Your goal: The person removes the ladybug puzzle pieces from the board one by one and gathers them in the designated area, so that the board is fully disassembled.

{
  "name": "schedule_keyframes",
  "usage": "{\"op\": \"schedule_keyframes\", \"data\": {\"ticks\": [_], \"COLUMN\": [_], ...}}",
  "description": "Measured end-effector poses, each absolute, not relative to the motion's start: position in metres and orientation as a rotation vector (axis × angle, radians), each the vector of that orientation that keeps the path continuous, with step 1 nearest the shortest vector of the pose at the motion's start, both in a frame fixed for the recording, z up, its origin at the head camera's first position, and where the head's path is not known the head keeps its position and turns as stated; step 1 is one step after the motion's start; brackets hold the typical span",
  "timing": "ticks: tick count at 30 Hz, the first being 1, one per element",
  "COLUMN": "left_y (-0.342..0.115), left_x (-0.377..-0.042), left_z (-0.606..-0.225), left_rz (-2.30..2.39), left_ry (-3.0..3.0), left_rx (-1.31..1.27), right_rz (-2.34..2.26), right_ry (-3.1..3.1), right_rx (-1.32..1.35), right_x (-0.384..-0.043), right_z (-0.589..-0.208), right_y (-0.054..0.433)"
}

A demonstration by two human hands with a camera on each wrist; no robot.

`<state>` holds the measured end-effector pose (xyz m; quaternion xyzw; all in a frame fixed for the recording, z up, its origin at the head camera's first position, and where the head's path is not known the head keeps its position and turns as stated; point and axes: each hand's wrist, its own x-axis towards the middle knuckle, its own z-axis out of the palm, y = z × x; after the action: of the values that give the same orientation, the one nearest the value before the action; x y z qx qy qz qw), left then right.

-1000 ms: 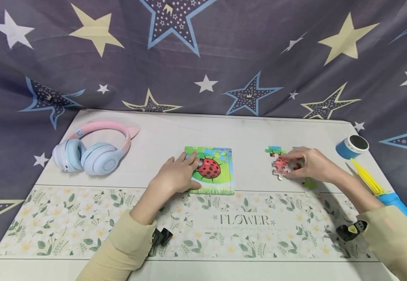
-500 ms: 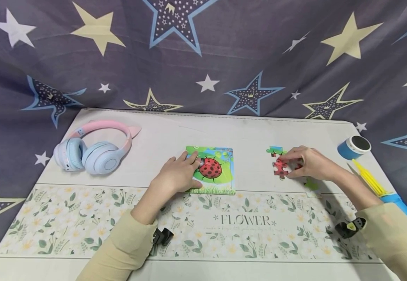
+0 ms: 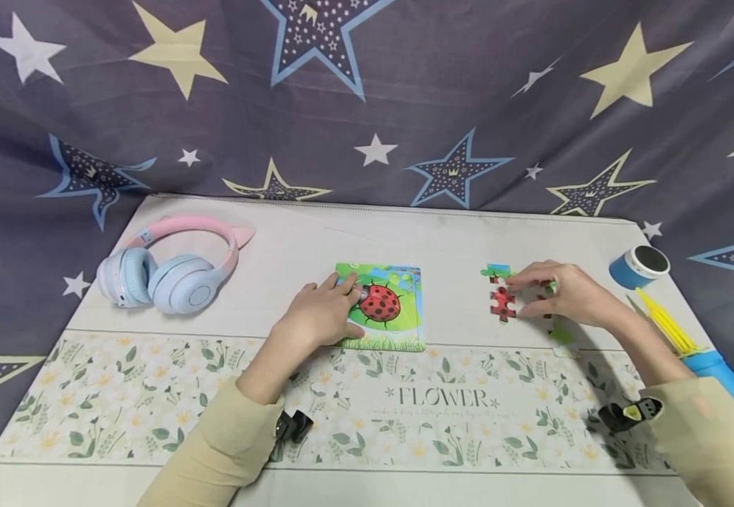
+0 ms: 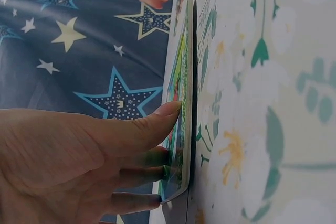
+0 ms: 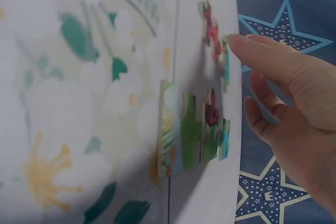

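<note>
My left hand (image 3: 318, 313) rests on the left side of a square ladybug jigsaw puzzle (image 3: 392, 310), fingers spread over its picture. In the left wrist view the thumb (image 4: 157, 121) lies against the front edge of that puzzle (image 4: 184, 129). To the right, my right hand (image 3: 559, 292) hovers low over loose jigsaw pieces, thumb and fingers apart, with nothing seen between them. Just left of the fingertips lies a red, black-spotted puzzle piece (image 3: 502, 303). Whether a fingertip touches it I cannot tell. The right wrist view shows green puzzle pieces (image 5: 191, 135) beneath the right hand (image 5: 294, 87).
Pink and blue headphones (image 3: 176, 271) lie at the left of the table. A blue and white round container (image 3: 639, 266) stands at the back right. Near it lie yellow sticks (image 3: 667, 324) and a blue object (image 3: 721, 387). A star-patterned cloth (image 3: 367, 105) hangs behind.
The red puzzle piece has turned straighter and shifted slightly left. My right hand's thumb and fingers have drawn away from it to the right. My left hand stays on the puzzle.
</note>
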<state>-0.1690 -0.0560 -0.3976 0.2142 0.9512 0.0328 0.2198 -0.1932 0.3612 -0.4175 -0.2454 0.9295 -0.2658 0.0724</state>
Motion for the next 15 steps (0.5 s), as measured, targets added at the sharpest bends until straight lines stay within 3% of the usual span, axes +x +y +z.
{"op": "schedule_keyframes", "data": {"ticks": [8, 15], "left_y": [-0.056, -0.057], "left_x": [-0.169, -0.169], "left_z": [-0.397, -0.397], "left_rz": [0.096, 0.087], "left_ry": [2.637, 2.638], "left_rx": [0.598, 0.601], "right_rz": [-0.809, -1.045], "right_ry": [2.884, 2.879], "right_rx": [-0.647, -0.399], "right_x": [-0.191, -0.187], "right_z": [-0.414, -0.405], "right_y": [0.358, 0.336]}}
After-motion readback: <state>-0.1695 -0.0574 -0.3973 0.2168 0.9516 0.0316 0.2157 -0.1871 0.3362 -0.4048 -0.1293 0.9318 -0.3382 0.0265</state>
